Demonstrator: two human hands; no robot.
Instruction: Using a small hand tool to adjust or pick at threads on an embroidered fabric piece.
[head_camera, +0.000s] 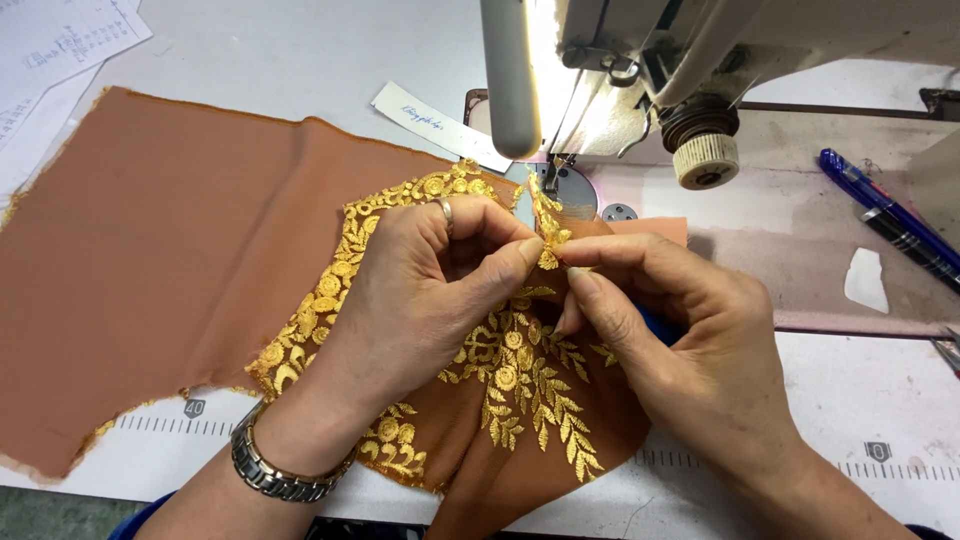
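I have the rust-brown fabric spread flat to my left on the tabletop, so its weight lies there and does not drag on the part I am handling. The gold embroidered lace lies bunched on top of it, directly under my hands and just in front of the sewing machine's presser foot, close enough that the edge reaches the needle plate.

My left hand has thumb and forefinger closed on the raised lace edge, pinching it upright. My right hand meets it from the other side, its fingers closed on the same edge, touching the left fingertips, so the small fold is held from both sides.

The machine's lamp shines straight down on this spot. Two pens lie well apart on the right, and a paper strip sits behind the machine foot.
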